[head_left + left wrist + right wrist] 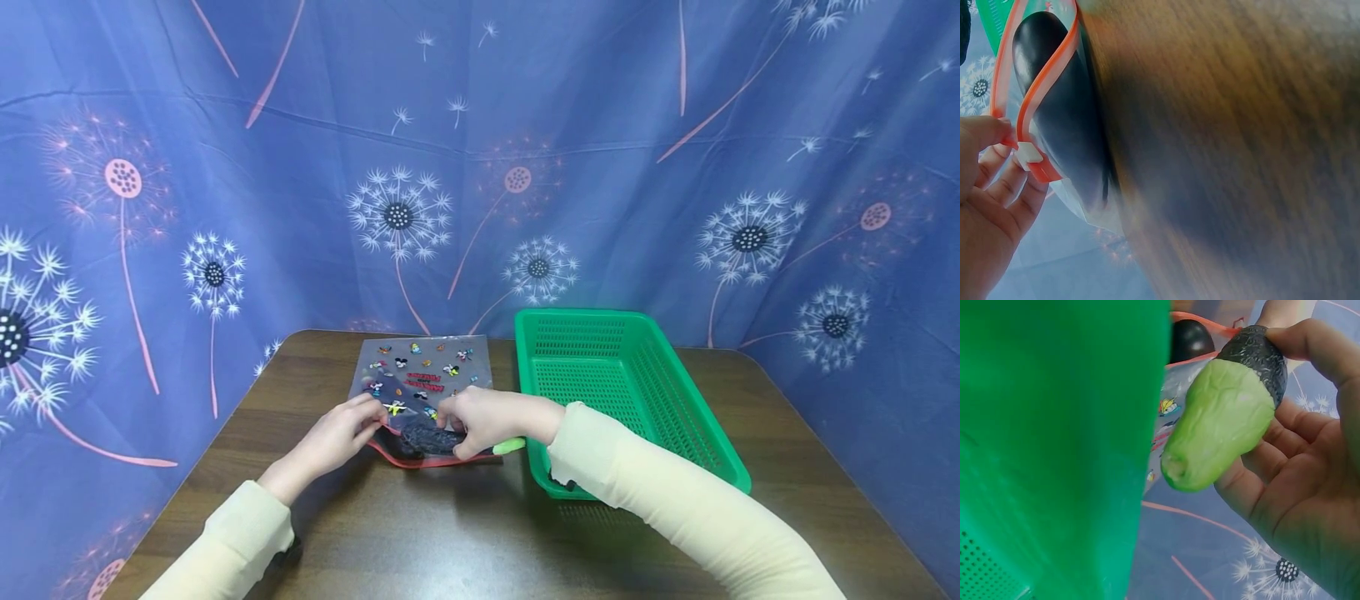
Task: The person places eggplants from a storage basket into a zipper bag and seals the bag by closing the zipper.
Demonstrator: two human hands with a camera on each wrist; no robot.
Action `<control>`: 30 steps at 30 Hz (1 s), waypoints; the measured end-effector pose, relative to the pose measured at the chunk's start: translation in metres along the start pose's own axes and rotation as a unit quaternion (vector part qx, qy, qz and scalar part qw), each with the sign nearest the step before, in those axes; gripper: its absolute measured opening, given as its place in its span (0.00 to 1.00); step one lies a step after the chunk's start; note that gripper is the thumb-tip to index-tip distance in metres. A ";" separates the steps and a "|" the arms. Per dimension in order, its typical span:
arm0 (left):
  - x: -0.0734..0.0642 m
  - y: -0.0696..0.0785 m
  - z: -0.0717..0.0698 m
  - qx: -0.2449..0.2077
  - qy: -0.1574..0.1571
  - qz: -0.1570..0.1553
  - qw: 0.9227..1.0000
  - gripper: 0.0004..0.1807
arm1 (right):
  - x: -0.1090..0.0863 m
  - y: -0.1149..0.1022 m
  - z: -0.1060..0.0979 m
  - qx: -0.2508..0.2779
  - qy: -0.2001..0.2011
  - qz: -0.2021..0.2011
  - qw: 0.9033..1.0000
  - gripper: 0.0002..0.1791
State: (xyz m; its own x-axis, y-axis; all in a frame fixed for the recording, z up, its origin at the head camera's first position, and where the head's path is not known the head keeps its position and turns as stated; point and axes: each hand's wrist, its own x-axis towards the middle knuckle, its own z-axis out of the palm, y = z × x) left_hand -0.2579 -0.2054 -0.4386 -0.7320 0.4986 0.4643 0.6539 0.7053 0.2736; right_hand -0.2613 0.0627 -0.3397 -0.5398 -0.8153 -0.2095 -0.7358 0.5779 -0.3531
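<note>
A clear zip bag (420,367) with cartoon prints and a red-orange zip edge lies on the table, its mouth towards me. My left hand (341,433) pinches one end of that edge, beside the white slider (1030,153). My right hand (483,417) grips a black, wrinkled vegetable-like thing with a light green end (1222,425) at the bag's mouth. The thumb is on one side and the fingers are on the other. A smooth, shiny black rounded thing (1066,106) shows between the parted zip strips. The head view does not show clearly where the two black things meet.
A green slotted plastic basket (637,400) stands to the right of the bag, under my right forearm. Both are on a brown wooden table (420,533). A blue dandelion-print cloth (465,233) hangs behind and at the sides.
</note>
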 end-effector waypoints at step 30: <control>0.000 0.001 -0.002 -0.002 -0.016 -0.023 1.000 0.12 | 0.021 -0.040 0.038 -0.067 0.093 0.090 0.989 0.20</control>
State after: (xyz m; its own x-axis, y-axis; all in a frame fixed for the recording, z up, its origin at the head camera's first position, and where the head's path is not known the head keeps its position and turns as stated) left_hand -0.2569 -0.2056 -0.4369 -0.7666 0.4820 0.4242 0.6205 0.7261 0.2963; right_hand -0.2274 0.0206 -0.3649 -0.7236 -0.6852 -0.0831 -0.6617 0.7229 -0.1990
